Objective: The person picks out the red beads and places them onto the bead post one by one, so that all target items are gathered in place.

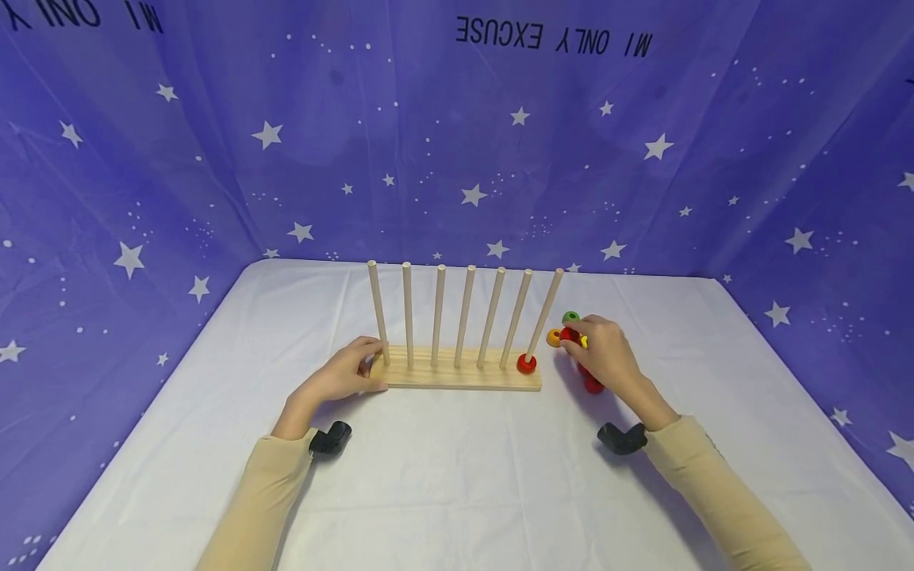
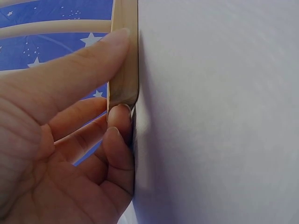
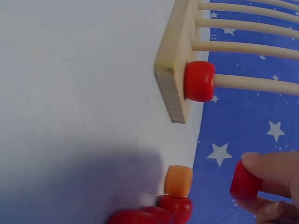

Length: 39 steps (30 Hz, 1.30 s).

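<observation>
A wooden base [image 1: 457,379] with a row of several upright pegs stands on the table. At its left end my left hand [image 1: 343,373] grips it, the thumb [image 2: 88,60] along the front side and fingertips around the end. On the rightmost peg a red bead [image 1: 526,365] sits down against the base. My right hand [image 1: 605,354], right of the base, pinches another red bead [image 3: 245,182] between thumb and fingers, apart from the pegs. The other pegs carry no beads.
Loose beads lie under and beside the right hand: an orange bead [image 1: 554,339], a green bead [image 1: 570,316], and several red ones [image 3: 175,208]. A white cloth [image 1: 457,484] covers the table. Behind it hangs a blue star-patterned curtain [image 1: 400,222].
</observation>
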Tool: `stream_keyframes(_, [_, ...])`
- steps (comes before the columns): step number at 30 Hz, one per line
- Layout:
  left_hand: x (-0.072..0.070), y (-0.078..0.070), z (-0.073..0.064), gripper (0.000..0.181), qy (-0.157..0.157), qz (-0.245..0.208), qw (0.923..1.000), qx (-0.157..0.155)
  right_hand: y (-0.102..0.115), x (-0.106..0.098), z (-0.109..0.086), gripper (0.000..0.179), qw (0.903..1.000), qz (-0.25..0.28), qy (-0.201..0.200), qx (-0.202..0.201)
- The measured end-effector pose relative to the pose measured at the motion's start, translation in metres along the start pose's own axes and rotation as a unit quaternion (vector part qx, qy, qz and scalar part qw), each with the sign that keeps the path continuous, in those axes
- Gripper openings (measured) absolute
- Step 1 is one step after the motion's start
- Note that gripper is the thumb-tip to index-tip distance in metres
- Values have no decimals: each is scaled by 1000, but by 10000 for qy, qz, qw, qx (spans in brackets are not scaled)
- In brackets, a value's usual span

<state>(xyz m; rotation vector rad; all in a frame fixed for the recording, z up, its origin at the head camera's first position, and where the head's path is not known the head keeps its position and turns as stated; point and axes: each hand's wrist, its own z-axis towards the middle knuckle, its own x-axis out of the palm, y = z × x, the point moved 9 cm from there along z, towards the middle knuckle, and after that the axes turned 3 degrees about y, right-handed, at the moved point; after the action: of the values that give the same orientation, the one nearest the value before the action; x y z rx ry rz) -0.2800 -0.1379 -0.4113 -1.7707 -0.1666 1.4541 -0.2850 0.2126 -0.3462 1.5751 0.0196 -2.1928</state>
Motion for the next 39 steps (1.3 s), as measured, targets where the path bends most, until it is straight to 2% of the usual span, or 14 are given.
stream_keyframes(6, [1, 1, 0, 68, 34, 24, 10000, -36, 9, -21, 0, 29, 9975, 145, -599, -358])
stream_keyframes(11, [0, 0, 1, 68, 22, 43, 10000, -37, 16, -35, -1, 25, 9942, 217, -892, -562])
stream_keyframes(32, [2, 2, 2, 70, 54, 58, 10000, -36, 36, -73, -5, 34, 9876, 123, -1389, -721])
stream_keyframes(39, [2, 1, 2, 70, 60, 53, 10000, -48, 43, -87, -4, 35, 9822, 141, -1646, -896])
